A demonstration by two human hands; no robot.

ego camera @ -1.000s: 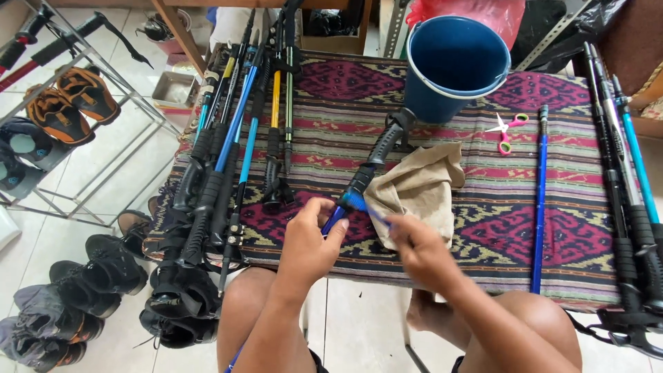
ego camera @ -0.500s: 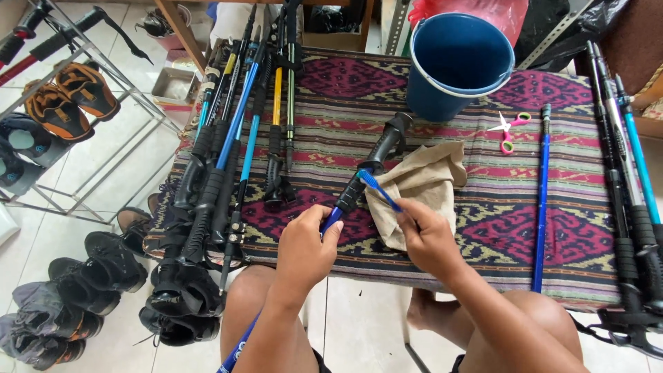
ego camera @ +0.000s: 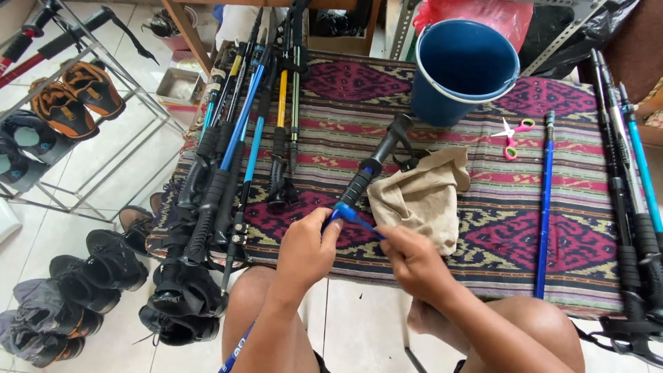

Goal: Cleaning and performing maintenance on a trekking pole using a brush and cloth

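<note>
While left hand [ego camera: 307,245] wraps shut around a blue trekking pole [ego camera: 359,186] just below its black grip, right hand [ego camera: 407,259] pinches a blue toothbrush [ego camera: 352,215], bristle end against the pole shaft beside the left thumb. Pole lies diagonal on the tabletop [ego camera: 552,269], which is covered by a patterned woven cloth, grip pointing toward a blue bucket [ego camera: 463,62]. Beige rag [ego camera: 421,197] sits just right of the pole, near the right hand. Farther right: pink-handled scissors [ego camera: 511,135], a loose blue pole section [ego camera: 544,207], more poles [ego camera: 632,179] at the edge. Left side holds a bundle of poles [ego camera: 235,145]; shoes [ego camera: 76,290] on the floor.
</note>
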